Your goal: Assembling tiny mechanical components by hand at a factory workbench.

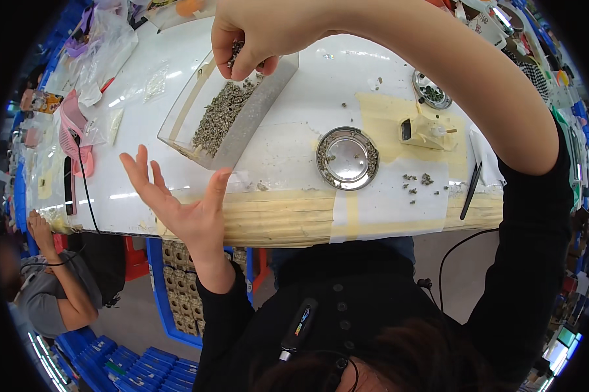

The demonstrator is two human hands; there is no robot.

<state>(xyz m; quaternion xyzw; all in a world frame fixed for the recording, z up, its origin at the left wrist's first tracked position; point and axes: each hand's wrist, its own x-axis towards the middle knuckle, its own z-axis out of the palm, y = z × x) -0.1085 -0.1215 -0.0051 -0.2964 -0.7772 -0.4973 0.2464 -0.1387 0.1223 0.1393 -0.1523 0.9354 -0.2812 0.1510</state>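
My right hand [258, 39] reaches across the top of the table and is closed round a clump of small grey pieces [236, 51]. Below it stands a clear plastic box [177, 121], with a heap of similar small grey pieces [226, 114] inside; their exact kind is too small to tell. Beside the near end of the box, my left hand [185, 202] is raised with its fingers spread, holding nothing. A round metal dish [348, 163] sits right of the box, with some pieces round its inner edge.
Loose pieces [426, 179] lie right of the dish. Farther right are a small taped block [428, 132], black tweezers [471, 191] and another metal dish [432, 90]. A pink strap-like item [74, 130] and plastic bags [111, 39] lie left. Another person's arm [72, 300] is at lower left.
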